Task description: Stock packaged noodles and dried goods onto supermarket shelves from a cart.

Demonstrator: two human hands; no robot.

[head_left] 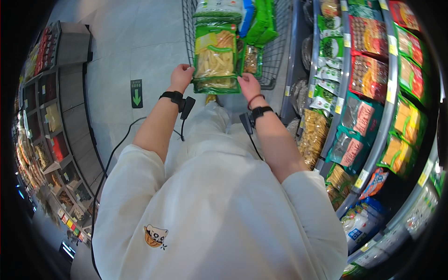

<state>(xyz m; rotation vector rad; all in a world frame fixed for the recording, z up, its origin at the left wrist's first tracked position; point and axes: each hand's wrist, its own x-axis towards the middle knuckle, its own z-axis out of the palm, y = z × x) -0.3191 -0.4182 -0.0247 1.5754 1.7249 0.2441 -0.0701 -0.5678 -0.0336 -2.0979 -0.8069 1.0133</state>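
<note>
A green-edged clear package of pale yellow dried food [214, 59] lies at the near end of a dark wire shopping cart [276, 66]. My left hand [182, 77] has its fingers closed at the package's lower left edge. At the lower right corner, my right hand [249, 85] pinches the same package. Another similar package [216, 85] shows just below it, between my hands. Farther in, the cart holds a white and green bag [217, 8], bright green packages [260, 26] and a small green-edged pack of mixed dried food [251, 59]. The cart's near rim is partly hidden.
On the right, tiered shelves with metal rails [390, 80] carry bagged foods, including red packs [369, 73] and teal packs [351, 133]. Left stands a bin display [52, 119]. A floor exit sign [136, 93] lies between. A black cable [101, 182] runs past my left arm.
</note>
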